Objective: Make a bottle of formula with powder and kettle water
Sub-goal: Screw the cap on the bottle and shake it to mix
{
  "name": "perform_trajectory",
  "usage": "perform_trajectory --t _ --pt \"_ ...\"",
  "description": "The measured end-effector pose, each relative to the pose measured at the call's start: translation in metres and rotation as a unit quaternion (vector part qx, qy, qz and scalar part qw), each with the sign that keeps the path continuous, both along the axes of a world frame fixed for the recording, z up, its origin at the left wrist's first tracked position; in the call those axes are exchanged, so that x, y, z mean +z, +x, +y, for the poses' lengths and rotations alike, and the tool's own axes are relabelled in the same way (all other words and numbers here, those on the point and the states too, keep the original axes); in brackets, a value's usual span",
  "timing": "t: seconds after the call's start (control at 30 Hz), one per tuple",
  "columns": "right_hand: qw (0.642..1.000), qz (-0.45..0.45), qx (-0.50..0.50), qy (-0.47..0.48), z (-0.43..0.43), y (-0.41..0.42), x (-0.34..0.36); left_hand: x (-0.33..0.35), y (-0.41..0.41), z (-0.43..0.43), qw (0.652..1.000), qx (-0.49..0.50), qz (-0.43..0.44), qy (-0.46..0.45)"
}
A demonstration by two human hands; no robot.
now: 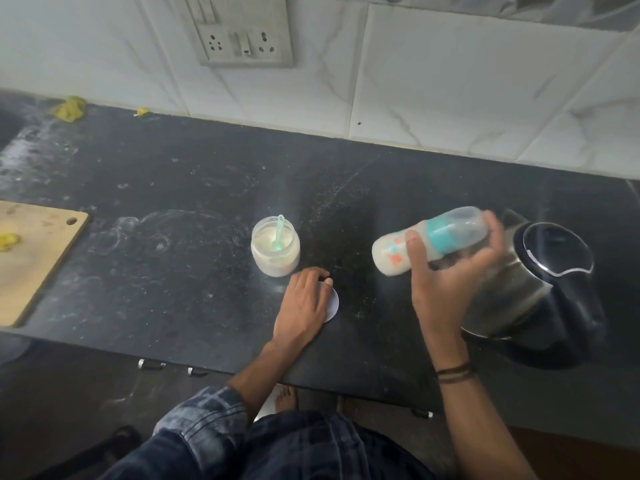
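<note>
Bottle (pixel 429 240) is off the bench (pixel 173 188) in my right grip (pixel 450 282), fingers and thumb wrapped round its middle. It lies nearly flat. Its long axis runs from the base at 8 o'clock to the capped end at 2 o'clock, and the milky mix is pooled toward the base. The kettle (pixel 540 282) stands just behind that grip at 3 o'clock, near enough that a wide swing could knock it.

My left grip (pixel 304 303) lies palm-down on the white lid (pixel 333 303), which sits flat on the bench. The fingers are only lightly bent. They rest on the lid and have not lifted it.

The jar (pixel 275 245) stands open at 11 o'clock from that grip, just beside it, with powder inside. The scoop (pixel 278 230) leans in it, handle up toward 12 o'clock.

I judge the mixing nearly done and the jar's closing next. That falls to the left grip, which is much the nearer. The lid must travel up and toward 11 o'clock, and the scoop handle standing proud of the rim may foul it.
</note>
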State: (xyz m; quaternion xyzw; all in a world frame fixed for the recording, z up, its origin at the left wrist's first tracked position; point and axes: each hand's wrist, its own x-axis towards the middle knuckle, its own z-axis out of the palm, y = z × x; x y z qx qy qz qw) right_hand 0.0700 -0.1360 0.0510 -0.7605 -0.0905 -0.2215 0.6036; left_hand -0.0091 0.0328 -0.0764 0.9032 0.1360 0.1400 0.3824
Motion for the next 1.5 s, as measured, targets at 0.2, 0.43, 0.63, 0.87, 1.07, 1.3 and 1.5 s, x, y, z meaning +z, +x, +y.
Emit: perform_trajectory --t 0.2,0.43,0.63,0.87,1.07,1.3,1.5 --pt "0.994 0.044 0.059 -0.079 0.002 0.002 -0.002 0.0 -0.001 0.0 1.0 -0.009 -0.005 0.002" --pt "0.999 0.0 0.04 -0.031 0.009 0.01 0.005 0.002 -0.002 -0.003 1.0 0.001 -0.003 -0.004" --pt "0.996 -0.068 0.033 0.052 0.0 0.002 0.016 -0.002 0.0 -0.001 1.0 0.011 0.016 -0.022" --pt "0.994 0.009 0.06 -0.089 0.0 0.003 0.003 -0.002 -0.001 0.0 0.999 0.003 0.017 -0.028" --pt "0.997 0.029 0.047 -0.063 0.009 0.0 -0.004 -0.001 -0.001 0.0 0.999 0.002 0.018 -0.028" --pt "0.996 -0.087 0.028 0.017 0.001 -0.005 0.005 -0.002 0.0 0.0 0.999 0.006 0.021 -0.027" --pt "0.996 0.013 0.036 -0.085 0.001 0.002 -0.005 -0.002 -0.002 0.0 0.999 -0.001 0.02 -0.031"
